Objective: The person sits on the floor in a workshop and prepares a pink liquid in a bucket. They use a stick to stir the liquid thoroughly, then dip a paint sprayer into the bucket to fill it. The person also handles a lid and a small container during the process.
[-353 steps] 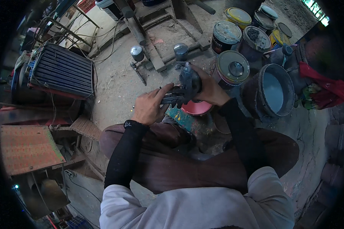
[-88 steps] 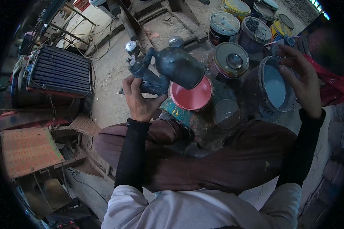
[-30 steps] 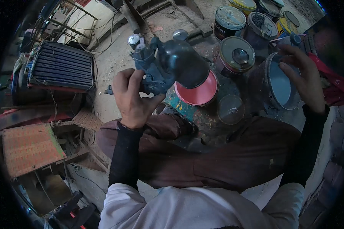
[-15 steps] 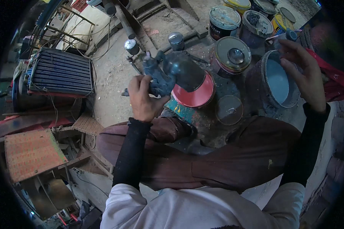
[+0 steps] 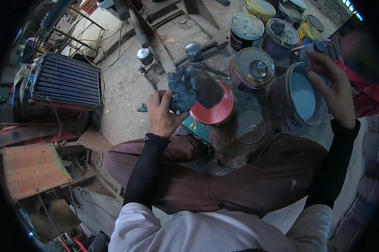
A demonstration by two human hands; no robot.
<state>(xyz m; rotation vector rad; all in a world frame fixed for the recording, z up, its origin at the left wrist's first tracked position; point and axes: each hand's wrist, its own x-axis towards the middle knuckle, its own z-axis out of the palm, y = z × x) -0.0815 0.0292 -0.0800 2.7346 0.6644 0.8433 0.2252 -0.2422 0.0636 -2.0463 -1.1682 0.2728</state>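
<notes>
A grimy dark spray gun (image 5: 181, 94) with a dark cup (image 5: 207, 89) is gripped by my left hand (image 5: 164, 113) around its handle. It is tilted over an open can of pink paint (image 5: 214, 112). My right hand (image 5: 332, 92) is open with curled, separated fingers, holding nothing, above a large bucket of pale blue liquid (image 5: 303, 98). A round translucent lid (image 5: 249, 128) lies beside the pink can. Behind the gun stand two small silver cups (image 5: 144, 56) (image 5: 193, 51).
Several lidded paint buckets (image 5: 246, 33) stand at the upper right. A red cloth (image 5: 366, 96) is at the far right. A metal frame (image 5: 170, 14) lies at the back. A finned radiator (image 5: 65, 84) and an orange metal plate (image 5: 34, 170) are on the left, among cables.
The spray gun, held by both hands earlier, is now in my left hand only. Over the last second it has moved lower and slightly right. My right hand stays raised and open.
</notes>
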